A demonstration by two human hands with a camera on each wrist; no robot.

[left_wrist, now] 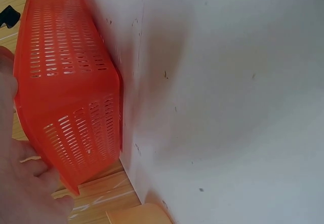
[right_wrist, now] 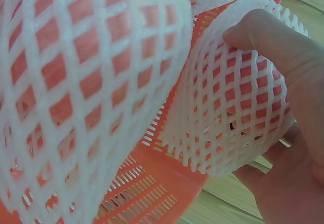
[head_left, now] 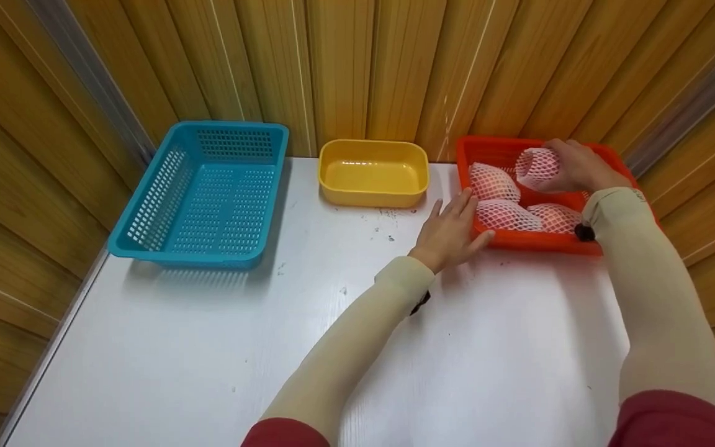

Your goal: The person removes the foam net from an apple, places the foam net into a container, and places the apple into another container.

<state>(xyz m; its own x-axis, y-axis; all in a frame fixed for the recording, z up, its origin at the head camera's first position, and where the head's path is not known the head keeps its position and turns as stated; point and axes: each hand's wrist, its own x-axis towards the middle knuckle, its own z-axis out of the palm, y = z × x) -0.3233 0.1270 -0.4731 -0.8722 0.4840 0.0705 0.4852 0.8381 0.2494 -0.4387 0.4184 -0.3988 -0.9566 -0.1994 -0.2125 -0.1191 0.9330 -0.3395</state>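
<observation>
My right hand (head_left: pixel 584 167) grips a reddish fruit in a white foam net (head_left: pixel 537 169) over the back of the red basket (head_left: pixel 537 242). In the right wrist view, the thumb presses one side of the netted fruit (right_wrist: pixel 238 95) and the fingers wrap behind it. Several more netted fruits (head_left: pixel 506 215) lie in the basket's left and front part. At the basket's front left corner is my left hand (head_left: pixel 447 236), fingers extended and spread along the rim. The left wrist view shows its fingers (left_wrist: pixel 33 168) against the basket's slotted wall (left_wrist: pixel 76 138).
A yellow tub (head_left: pixel 373 197) stands left of the red basket, against the wood-panelled wall (head_left: pixel 370 68). Farther left is a blue perforated basket (head_left: pixel 184 254) with nothing inside. All three stand on a white table (head_left: pixel 208 347) with panels on both sides.
</observation>
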